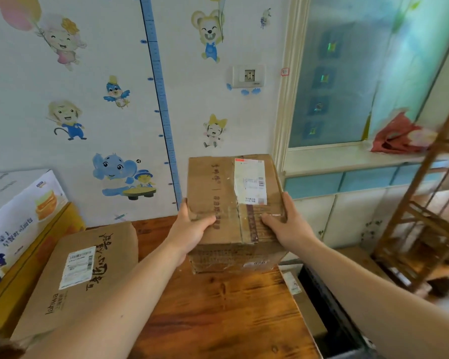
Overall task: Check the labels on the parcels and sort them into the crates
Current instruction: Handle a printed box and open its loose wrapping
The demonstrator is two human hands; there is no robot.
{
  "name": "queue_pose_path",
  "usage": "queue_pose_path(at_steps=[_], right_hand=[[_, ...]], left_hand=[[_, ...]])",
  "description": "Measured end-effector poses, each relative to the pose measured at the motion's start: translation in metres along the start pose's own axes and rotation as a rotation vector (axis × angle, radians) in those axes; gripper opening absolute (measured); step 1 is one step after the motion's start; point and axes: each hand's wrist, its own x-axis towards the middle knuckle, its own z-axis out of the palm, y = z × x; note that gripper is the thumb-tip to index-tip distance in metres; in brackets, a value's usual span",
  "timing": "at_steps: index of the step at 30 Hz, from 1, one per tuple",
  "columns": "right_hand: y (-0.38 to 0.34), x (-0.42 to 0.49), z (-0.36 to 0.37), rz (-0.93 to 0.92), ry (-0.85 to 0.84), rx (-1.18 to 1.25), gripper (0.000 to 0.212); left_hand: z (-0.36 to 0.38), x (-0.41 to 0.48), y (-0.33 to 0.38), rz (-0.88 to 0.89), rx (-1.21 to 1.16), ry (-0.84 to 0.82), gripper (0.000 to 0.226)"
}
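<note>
At wooden table, left hand and right hand gripping cardboard parcel, label upward.

parcel: matt cardboard, glossy tape | label: paper | table: grained wood

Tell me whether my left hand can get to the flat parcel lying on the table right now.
Probably, once freed: the left hand grips the raised box; the flat parcel lies uncovered nearby, nothing between.
</note>
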Motion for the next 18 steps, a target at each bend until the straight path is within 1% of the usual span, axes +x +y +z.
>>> queue_pose_path(at_steps=[2, 5, 8, 12, 15, 18], right_hand=[[0.002, -0.006, -0.011, 0.003, 0.035, -0.02, 0.08], [0.021, -0.025, -0.033, 0.046, 0.187, -0.016, 0.08], [0.044, -0.045, -0.06, 0.091, 0.268, -0.007, 0.081], [0.074, -0.064, -0.106, 0.147, 0.344, 0.013, 0.081], [0.094, -0.071, -0.144, 0.18, 0.371, 0.042, 0.083], [0.116, -0.077, -0.191, 0.182, 0.386, 0.047, 0.082]], left_hand=[[0.01, 0.002, 0.005, 0.035, -0.006, -0.011, 0.064], [0.041, 0.005, 0.008, 0.059, 0.012, -0.135, 0.06], [0.078, 0.002, 0.009, 0.077, 0.023, -0.213, 0.06], [0.135, -0.007, 0.019, 0.087, 0.046, -0.306, 0.062], [0.18, -0.014, 0.03, 0.093, 0.05, -0.349, 0.061], [0.231, -0.022, 0.041, 0.102, 0.045, -0.367, 0.066]])
